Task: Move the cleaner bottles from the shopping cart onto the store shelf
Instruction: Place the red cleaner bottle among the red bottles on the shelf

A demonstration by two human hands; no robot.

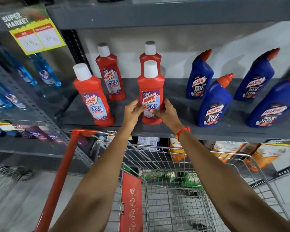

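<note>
**Seating the front red bottle between both hands**

Scanning left to right, we start at the far-left bay, where blue bottles hang blurred under a yellow price tag; not ours. Next, on the grey shelf, a red bottle at lower left and another behind it stand with white caps up, leaning a little in the wide lens.

Centre frame is where we work. Our left hand presses its fingers on the left flank of the held red bottle, thumb on the label edge. Our right hand wraps the right flank, fingers curled round the back, a red wristband at the wrist. Both hands grip low on the body. The bottle's long axis runs straight up, cap at top, label facing us, base looking set on the shelf near the front lip, though contact is hard to confirm. It sits directly ahead of both hands, equally near each, and a fourth red bottle stands just behind it.

Right of centre, blue angled-neck bottles fill the shelf, well apart from our grip.

Lower frame: the shopping cart below our forearms; we see no further cleaner bottles in the visible part of the basket, though our arms cover much of it. We judge the release just needs both hands to part sideways, keeping the bottle upright.
</note>
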